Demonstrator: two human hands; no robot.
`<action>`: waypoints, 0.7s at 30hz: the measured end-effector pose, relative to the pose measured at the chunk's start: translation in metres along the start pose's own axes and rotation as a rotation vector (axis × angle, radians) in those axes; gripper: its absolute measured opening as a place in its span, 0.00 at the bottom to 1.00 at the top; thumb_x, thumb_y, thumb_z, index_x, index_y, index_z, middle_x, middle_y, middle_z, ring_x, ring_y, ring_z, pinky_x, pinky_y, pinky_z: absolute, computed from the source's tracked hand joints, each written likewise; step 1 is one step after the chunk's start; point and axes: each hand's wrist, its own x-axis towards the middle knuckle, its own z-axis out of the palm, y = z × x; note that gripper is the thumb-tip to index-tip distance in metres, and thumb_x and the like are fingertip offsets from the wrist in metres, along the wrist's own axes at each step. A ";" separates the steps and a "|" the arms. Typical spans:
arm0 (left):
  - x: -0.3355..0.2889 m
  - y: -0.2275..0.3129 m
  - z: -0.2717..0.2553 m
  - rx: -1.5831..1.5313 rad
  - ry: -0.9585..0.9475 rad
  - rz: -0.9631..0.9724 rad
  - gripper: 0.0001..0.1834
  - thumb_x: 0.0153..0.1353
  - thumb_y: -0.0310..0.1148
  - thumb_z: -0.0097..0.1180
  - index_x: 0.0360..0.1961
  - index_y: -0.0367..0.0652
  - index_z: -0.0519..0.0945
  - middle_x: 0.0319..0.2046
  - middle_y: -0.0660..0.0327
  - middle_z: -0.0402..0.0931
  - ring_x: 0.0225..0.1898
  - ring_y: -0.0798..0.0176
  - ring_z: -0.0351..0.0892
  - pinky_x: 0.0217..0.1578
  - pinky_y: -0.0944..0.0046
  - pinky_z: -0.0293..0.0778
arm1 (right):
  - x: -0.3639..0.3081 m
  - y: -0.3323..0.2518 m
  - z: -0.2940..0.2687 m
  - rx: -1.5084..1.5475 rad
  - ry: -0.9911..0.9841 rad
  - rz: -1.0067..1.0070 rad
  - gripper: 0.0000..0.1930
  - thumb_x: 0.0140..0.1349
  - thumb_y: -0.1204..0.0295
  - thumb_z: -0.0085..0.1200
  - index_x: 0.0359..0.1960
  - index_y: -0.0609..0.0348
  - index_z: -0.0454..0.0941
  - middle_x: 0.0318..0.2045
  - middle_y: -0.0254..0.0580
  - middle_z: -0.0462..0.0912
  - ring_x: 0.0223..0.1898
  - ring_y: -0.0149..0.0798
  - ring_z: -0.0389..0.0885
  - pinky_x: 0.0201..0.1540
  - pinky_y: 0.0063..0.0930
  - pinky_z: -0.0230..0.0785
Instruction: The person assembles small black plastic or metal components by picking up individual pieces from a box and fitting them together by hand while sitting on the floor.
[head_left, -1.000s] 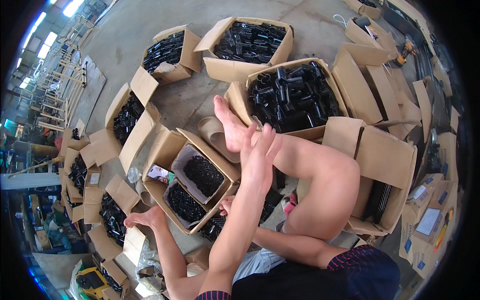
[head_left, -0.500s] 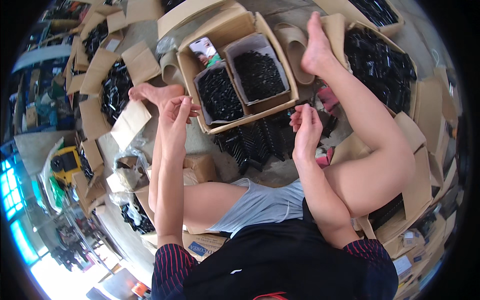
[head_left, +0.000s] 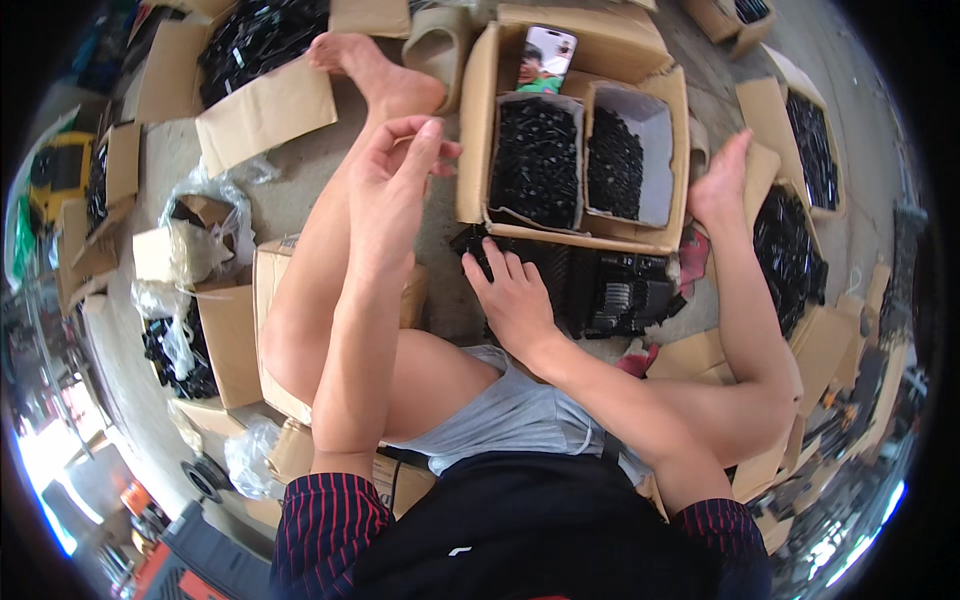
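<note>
While the left hand [head_left: 395, 185] hangs raised left of the cardboard box [head_left: 475, 120], fingers loosely curled and empty as before, the right hand [head_left: 515, 300] has dropped below that box, fingers spread open on the black parts [head_left: 610, 285] on the floor.

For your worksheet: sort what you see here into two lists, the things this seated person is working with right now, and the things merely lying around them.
In use:
right hand on the pile of black parts
left hand, raised
open box with two trays of black parts

Lying about:
phone in the box
plastic bag
loose cardboard flap
</note>
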 end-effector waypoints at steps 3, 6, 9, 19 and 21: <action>-0.002 0.011 -0.004 -0.061 0.012 0.043 0.11 0.71 0.33 0.57 0.46 0.34 0.78 0.33 0.60 0.83 0.37 0.72 0.80 0.41 0.71 0.74 | 0.020 -0.007 0.013 -0.220 -0.121 -0.009 0.20 0.59 0.70 0.54 0.54 0.55 0.76 0.48 0.50 0.80 0.43 0.43 0.78 0.44 0.36 0.69; -0.007 0.014 -0.010 -0.098 -0.021 0.052 0.13 0.70 0.38 0.59 0.46 0.39 0.79 0.33 0.62 0.84 0.33 0.75 0.75 0.34 0.75 0.65 | 0.027 0.000 0.018 -0.272 -0.199 0.002 0.18 0.59 0.70 0.54 0.51 0.56 0.76 0.39 0.43 0.80 0.43 0.44 0.79 0.44 0.37 0.70; -0.010 0.018 -0.011 -0.131 -0.034 0.039 0.13 0.70 0.38 0.60 0.47 0.39 0.79 0.34 0.61 0.84 0.33 0.75 0.75 0.34 0.75 0.65 | 0.027 0.006 0.018 -0.198 -0.196 -0.047 0.18 0.58 0.71 0.54 0.52 0.57 0.75 0.37 0.42 0.80 0.42 0.43 0.79 0.45 0.36 0.71; -0.008 0.012 -0.012 -0.078 -0.087 0.019 0.12 0.71 0.37 0.58 0.47 0.40 0.78 0.36 0.62 0.84 0.35 0.75 0.77 0.34 0.75 0.67 | 0.028 0.020 0.006 0.367 0.084 -0.135 0.19 0.51 0.78 0.64 0.47 0.59 0.81 0.35 0.41 0.81 0.39 0.45 0.80 0.42 0.35 0.75; -0.011 0.011 -0.012 0.013 -0.137 0.017 0.14 0.72 0.37 0.57 0.49 0.37 0.78 0.37 0.62 0.84 0.38 0.75 0.78 0.39 0.73 0.71 | 0.023 0.019 -0.027 0.529 0.217 -0.049 0.17 0.49 0.80 0.65 0.44 0.59 0.83 0.33 0.40 0.82 0.36 0.44 0.81 0.40 0.35 0.75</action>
